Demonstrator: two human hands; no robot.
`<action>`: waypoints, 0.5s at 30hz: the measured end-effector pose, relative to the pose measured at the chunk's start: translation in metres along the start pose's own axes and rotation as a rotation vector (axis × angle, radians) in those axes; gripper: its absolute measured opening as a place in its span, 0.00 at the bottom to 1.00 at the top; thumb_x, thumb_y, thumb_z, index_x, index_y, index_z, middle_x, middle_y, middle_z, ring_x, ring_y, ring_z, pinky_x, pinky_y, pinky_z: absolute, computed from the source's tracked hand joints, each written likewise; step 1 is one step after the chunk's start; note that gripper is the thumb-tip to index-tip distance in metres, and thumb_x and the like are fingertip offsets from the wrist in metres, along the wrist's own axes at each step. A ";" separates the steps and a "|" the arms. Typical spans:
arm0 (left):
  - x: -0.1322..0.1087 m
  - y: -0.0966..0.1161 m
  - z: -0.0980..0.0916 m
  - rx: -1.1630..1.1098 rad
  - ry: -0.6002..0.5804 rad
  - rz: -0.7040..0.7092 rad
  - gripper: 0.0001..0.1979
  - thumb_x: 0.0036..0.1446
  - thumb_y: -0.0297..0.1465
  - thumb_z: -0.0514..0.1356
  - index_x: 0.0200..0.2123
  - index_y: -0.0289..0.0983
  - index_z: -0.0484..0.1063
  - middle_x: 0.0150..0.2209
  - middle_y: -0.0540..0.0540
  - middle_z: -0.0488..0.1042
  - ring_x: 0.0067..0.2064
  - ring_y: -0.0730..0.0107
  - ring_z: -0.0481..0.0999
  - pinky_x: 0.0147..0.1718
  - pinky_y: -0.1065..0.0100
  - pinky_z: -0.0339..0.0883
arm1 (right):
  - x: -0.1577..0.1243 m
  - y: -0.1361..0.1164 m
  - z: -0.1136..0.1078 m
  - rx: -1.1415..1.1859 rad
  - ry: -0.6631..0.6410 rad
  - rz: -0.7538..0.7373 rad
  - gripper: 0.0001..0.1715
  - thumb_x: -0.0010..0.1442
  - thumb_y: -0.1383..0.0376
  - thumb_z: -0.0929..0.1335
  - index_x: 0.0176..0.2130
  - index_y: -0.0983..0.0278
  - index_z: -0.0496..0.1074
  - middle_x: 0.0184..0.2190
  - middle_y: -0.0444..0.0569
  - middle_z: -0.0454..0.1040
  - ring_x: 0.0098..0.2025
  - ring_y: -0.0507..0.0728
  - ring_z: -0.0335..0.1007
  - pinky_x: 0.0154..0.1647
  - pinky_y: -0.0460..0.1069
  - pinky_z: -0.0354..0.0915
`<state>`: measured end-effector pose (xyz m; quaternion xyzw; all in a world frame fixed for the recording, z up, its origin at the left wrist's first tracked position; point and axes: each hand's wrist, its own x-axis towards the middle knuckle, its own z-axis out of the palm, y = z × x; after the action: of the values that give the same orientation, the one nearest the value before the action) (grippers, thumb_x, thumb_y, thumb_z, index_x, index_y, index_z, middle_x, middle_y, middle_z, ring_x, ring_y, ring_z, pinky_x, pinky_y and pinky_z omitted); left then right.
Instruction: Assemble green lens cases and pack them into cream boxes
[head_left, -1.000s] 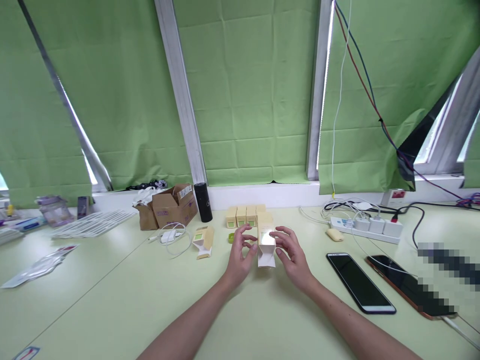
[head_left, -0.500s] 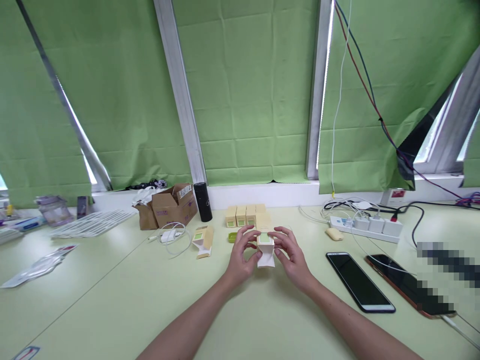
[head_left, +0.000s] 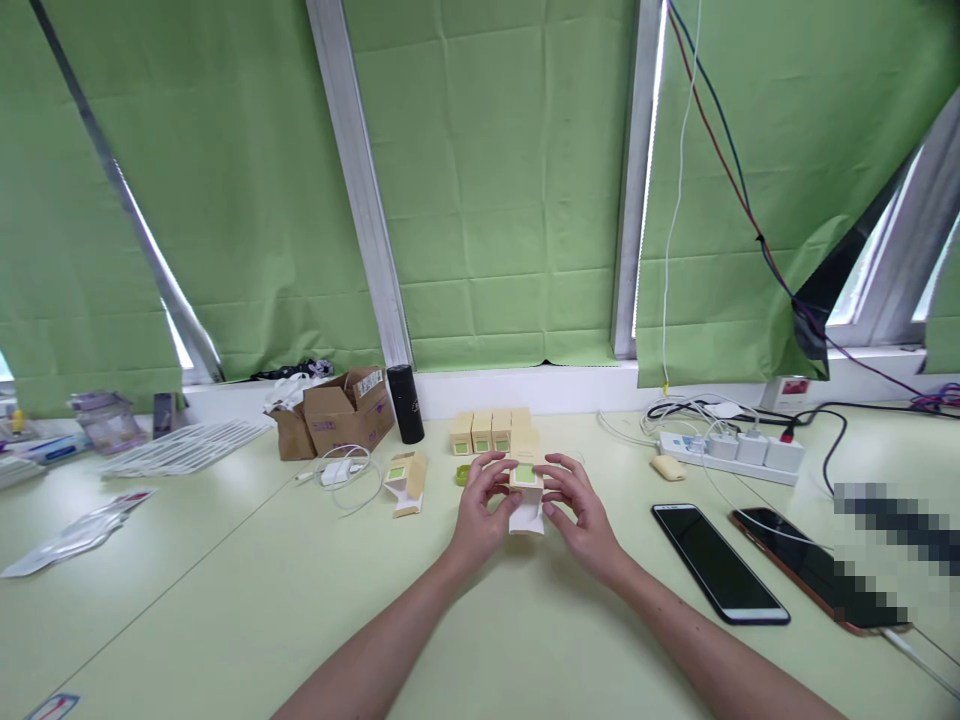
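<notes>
Between my two hands is a small pale-yellow box (head_left: 527,480) with a green square on it and a white flap hanging open toward me. My left hand (head_left: 480,512) grips its left side with curled fingers. On its right side, the thumb and fingers of my right hand (head_left: 581,512) hold it too. Several similar yellow boxes (head_left: 481,433) stand in a row behind. A small green item (head_left: 463,474) lies just beyond my left fingers. Further left rests another yellow box (head_left: 406,484) with its flap open.
At the back left are a cardboard box (head_left: 346,412), a black bottle (head_left: 406,404) and a white charger with cable (head_left: 340,472). A phone (head_left: 720,563), a second phone (head_left: 810,570) and a power strip (head_left: 731,455) with tangled cables lie on the right.
The held box has shifted slightly left and tilted a little between my hands. Both hands keep their hold and have hardly moved.
</notes>
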<state>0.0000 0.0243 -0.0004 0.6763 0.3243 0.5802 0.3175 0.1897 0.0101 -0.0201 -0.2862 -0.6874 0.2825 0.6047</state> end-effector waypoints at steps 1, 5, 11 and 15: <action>0.000 0.000 0.000 0.000 0.002 0.001 0.16 0.59 0.32 0.67 0.51 0.44 0.78 0.61 0.41 0.64 0.47 0.64 0.77 0.50 0.59 0.75 | 0.000 0.000 0.000 0.003 0.001 0.001 0.20 0.69 0.58 0.67 0.59 0.53 0.72 0.64 0.55 0.58 0.55 0.61 0.74 0.53 0.58 0.76; 0.000 0.001 0.001 0.005 0.007 -0.001 0.16 0.59 0.31 0.66 0.51 0.44 0.78 0.61 0.41 0.64 0.48 0.63 0.77 0.50 0.60 0.75 | 0.000 -0.001 0.000 0.008 0.007 0.003 0.20 0.69 0.58 0.68 0.59 0.53 0.72 0.64 0.55 0.58 0.54 0.60 0.75 0.53 0.58 0.76; -0.001 0.005 0.001 0.011 0.013 -0.020 0.15 0.58 0.30 0.66 0.50 0.43 0.79 0.59 0.42 0.65 0.46 0.66 0.77 0.49 0.60 0.74 | -0.001 0.001 0.000 -0.008 0.016 -0.002 0.20 0.68 0.59 0.68 0.58 0.54 0.72 0.63 0.56 0.59 0.52 0.60 0.76 0.52 0.58 0.76; -0.001 0.005 0.001 0.016 0.010 -0.008 0.15 0.58 0.29 0.66 0.49 0.44 0.79 0.58 0.42 0.65 0.44 0.67 0.76 0.48 0.61 0.74 | 0.000 0.000 0.000 -0.014 0.035 0.012 0.19 0.68 0.58 0.68 0.57 0.54 0.73 0.62 0.55 0.60 0.49 0.59 0.76 0.50 0.57 0.77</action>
<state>0.0017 0.0203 0.0029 0.6747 0.3330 0.5796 0.3130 0.1897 0.0098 -0.0204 -0.2996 -0.6770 0.2762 0.6129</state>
